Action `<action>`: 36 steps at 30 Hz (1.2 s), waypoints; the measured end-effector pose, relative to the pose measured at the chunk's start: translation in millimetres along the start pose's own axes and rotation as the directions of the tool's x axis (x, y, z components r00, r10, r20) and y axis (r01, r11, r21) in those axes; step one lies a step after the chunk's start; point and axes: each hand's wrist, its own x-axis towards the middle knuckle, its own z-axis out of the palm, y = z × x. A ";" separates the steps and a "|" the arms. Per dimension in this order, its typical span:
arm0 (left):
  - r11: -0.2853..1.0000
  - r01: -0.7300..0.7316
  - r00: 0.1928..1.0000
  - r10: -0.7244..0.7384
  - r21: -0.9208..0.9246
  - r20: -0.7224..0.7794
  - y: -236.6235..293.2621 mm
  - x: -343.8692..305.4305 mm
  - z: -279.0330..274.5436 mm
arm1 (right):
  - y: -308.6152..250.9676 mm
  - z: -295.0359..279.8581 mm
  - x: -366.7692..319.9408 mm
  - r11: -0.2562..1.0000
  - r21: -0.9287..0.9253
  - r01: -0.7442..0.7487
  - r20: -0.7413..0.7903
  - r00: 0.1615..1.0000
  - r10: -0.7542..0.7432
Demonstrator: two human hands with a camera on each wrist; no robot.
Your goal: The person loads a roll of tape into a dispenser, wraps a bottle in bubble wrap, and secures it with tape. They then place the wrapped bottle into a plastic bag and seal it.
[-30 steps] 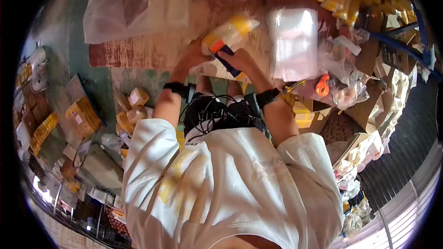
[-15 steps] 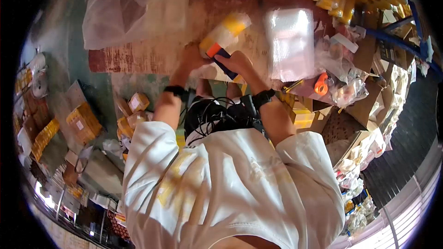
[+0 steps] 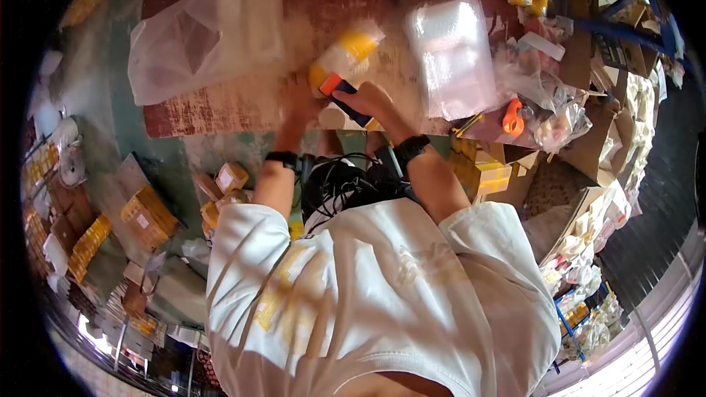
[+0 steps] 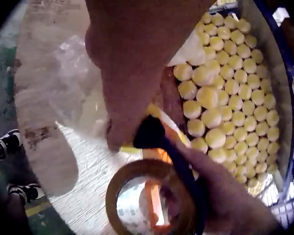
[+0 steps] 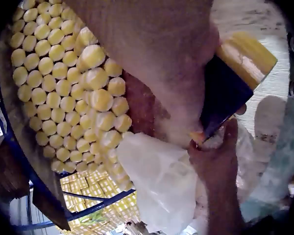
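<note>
A clear-wrapped roll-shaped package [image 3: 346, 57] with yellow tape bands lies slanted on the table in front of me. My right hand [image 3: 373, 98] grips a dark blue and orange tape dispenser [image 3: 351, 103], its orange end over the package's near end. In the left wrist view a wide brown-edged tape roll [image 4: 118, 188] sits on the dispenser. My left hand [image 3: 303, 100] is at the package's near end, opposite the dispenser; in the right wrist view its thumb and fingers [image 5: 210, 161] curl around clear plastic just under the dispenser's front edge. Its palm side is hidden.
A translucent plastic bag [image 3: 220, 37] lies at the table's left, a stack of clear plastic sheets [image 3: 452, 59] at the right. Orange-handled scissors [image 3: 513, 117] and crumpled plastic [image 3: 562, 121] lie beyond it. Several yellow-ended rolls [image 4: 235, 88] are stacked along the far side.
The head view has shifted, so the table and its things appear farther left and lower. Both hands keep nearly the same place at the package, with the dispenser still in the right hand.
</note>
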 end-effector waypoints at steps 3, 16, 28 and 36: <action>0.998 0.025 0.997 -0.020 0.063 -0.078 15.0 -12.0 9.6 | -1.5 3.1 -3.9 1.000 0.008 0.026 -0.076 0.997 -0.025; 0.924 0.068 0.863 0.135 -0.376 0.488 -6.0 43.2 -31.7 | 9.5 0.9 -17.0 0.986 -0.084 -0.147 -0.075 0.987 0.141; 0.982 0.023 0.965 0.027 -0.187 0.259 8.1 23.9 40.3 | 4.0 14.3 -24.1 0.948 0.106 -0.300 -0.098 0.946 0.310; -0.014 0.741 0.671 0.015 -0.671 0.741 23.2 4.0 -48.0 | 14.2 -23.0 -36.2 0.967 0.199 -0.158 -0.145 0.971 0.189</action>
